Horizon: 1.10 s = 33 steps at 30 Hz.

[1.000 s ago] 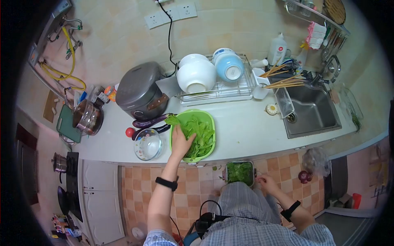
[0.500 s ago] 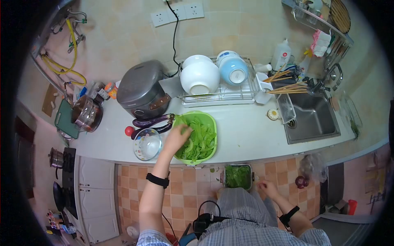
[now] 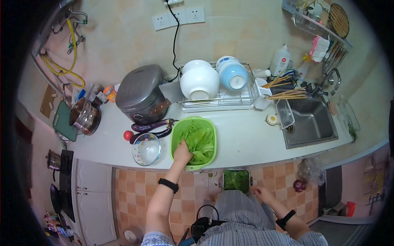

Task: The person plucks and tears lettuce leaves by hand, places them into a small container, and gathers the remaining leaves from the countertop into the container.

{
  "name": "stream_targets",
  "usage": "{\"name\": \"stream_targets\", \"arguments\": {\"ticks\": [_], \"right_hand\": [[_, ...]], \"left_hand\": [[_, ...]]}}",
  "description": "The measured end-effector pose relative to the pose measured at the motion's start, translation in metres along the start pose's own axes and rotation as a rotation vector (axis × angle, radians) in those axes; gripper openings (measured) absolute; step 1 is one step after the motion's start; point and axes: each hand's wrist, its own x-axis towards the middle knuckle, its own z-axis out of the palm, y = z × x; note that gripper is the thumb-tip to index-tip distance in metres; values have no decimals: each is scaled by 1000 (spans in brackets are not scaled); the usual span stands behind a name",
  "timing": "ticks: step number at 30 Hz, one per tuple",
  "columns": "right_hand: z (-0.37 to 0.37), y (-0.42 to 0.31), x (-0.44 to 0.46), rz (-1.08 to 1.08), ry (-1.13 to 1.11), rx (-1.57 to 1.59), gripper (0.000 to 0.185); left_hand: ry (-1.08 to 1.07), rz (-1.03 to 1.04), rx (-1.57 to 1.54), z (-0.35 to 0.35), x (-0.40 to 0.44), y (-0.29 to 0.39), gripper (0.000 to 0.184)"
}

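My left hand [image 3: 183,153] is inside the left part of a light green plastic basin [image 3: 214,158], its fingers closed among lettuce leaves [image 3: 199,139] and partly hidden by them. To the left stands a clear glass bowl [image 3: 147,150] with a coloured pattern. Two purple eggplants [image 3: 150,126] and a small red tomato [image 3: 128,135] lie behind the bowl. Low on the right, my right hand [image 3: 264,194] hangs by my knee with loosely bent fingers and nothing visible in it. Close to its fingertips is a bin [image 3: 249,179] with green leaves inside, below the counter edge.
A grey rice cooker [image 3: 141,92] and a dish rack [image 3: 217,108] with bowls line the wall. At the right are chopsticks [image 3: 287,95] and a steel sink [image 3: 314,123]. A glass pot [image 3: 87,119] stands at the left. Onions [image 3: 299,185] lie on the floor.
My left hand has moved from the basin's upper left down and deeper into the lettuce. My right hand has shifted slightly toward the bin. The whole view has tilted a little.
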Motion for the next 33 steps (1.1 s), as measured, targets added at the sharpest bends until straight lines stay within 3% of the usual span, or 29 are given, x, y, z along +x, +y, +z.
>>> {"name": "stream_targets", "arguments": {"ticks": [2,4,8,10,12,13,15,19,22,24,26,28,32,33], "right_hand": [[1,8,-3,19,-5,-31,19],[3,9,-5,66,28,95,20],[-9,-21,-5,69,2,-73,18],[-3,-15,2,29,13,75,17],[-3,-17,3,20,3,40,18],[-4,-20,3,13,-2,7,18],[1,-16,4,17,-10,9,18],[9,0,2,-11,2,82,20],[5,0,-10,41,48,107,20],[0,-4,-20,51,85,68,19],[-3,-1,-28,71,119,29,17],[-4,3,-39,78,115,52,19],[-5,21,-45,73,142,106,19],[-8,20,-45,72,130,59,18]], "left_hand": [[157,34,-73,-3,0,-5,87],[151,13,-157,-8,-7,-1,90],[71,45,80,-13,-34,18,93],[61,57,179,-17,-42,26,95],[281,394,73,-16,-47,28,73],[283,391,73,-12,-43,26,73],[-70,460,62,1,-28,21,41],[47,550,157,14,-25,12,27],[35,596,-18,1,-29,10,30],[271,595,-428,-17,-43,5,31],[328,621,-382,-31,-45,-13,31],[467,371,-349,-29,-45,-35,30],[566,181,-103,1,-42,-70,29],[296,33,-457,1,-42,-70,29]]}}
